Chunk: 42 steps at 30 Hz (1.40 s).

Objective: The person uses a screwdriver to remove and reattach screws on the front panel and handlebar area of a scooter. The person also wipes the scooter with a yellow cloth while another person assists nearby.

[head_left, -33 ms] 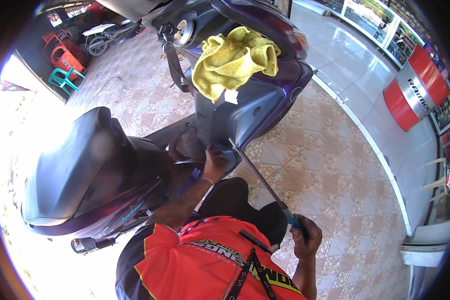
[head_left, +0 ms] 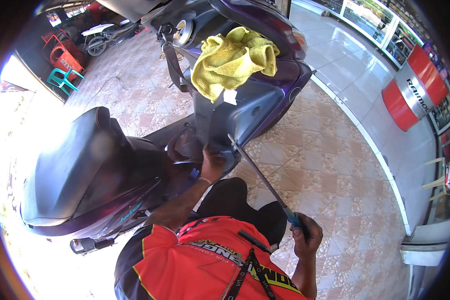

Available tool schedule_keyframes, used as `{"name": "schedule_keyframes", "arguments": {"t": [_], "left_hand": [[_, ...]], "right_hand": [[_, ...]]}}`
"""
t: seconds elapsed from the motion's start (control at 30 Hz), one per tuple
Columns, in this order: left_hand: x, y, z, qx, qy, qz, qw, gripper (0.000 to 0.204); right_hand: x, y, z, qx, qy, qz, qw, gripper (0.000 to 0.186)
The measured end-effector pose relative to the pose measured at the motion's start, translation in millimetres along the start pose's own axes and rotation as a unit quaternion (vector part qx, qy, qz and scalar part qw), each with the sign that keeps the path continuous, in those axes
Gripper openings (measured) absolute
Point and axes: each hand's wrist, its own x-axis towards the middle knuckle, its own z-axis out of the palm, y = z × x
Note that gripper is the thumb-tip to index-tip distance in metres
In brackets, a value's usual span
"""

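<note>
Cloth (head_left: 235, 62), yellow and crumpled, covered part of the scooter's (head_left: 212, 117) front, a white scrap (head_left: 230, 96) showing at its lower edge. A turquoise chair (head_left: 62, 79) and a red-and-silver drum (head_left: 415, 87) stood well apart on either side. The right hand (head_left: 309, 236) had its grip wrapped round the handle of a long screwdriver (head_left: 262, 177), its tip near the lower panel. The left hand (head_left: 213, 164) reached in there, fingers partly hidden; its grip couldn't be told.
</note>
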Motion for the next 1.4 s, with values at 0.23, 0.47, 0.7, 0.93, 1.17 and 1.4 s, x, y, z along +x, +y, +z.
{"name": "schedule_keyframes", "arguments": {"t": [0.23, 0.47, 0.7, 0.93, 1.17, 1.4], "left_hand": [[57, 117, -81, -0.169, 0.126, 0.001, 0.977, 0.093], [137, 252, -184, -0.084, 0.309, 0.191, 0.928, 0.106], [229, 363, -259, 0.257, 0.491, 0.401, 0.730, 0.120], [257, 386, -274, 0.267, 0.476, 0.400, 0.737, 0.134], [264, 387, -276, 0.285, 0.490, 0.413, 0.713, 0.130], [269, 385, -273, 0.311, 0.504, 0.417, 0.690, 0.121]], "right_hand": [[38, -18, 2, 0.055, 0.020, -0.044, 0.997, 0.040], [68, -52, 8, 0.025, 0.054, -0.142, 0.988, 0.035], [96, -100, -7, -0.051, 0.054, -0.187, 0.980, 0.033], [112, -127, -7, -0.054, 0.049, -0.224, 0.972, 0.031], [126, -138, -2, -0.071, 0.030, -0.250, 0.965, 0.031], [143, -167, 8, -0.074, 0.048, -0.239, 0.967, 0.028]]}}
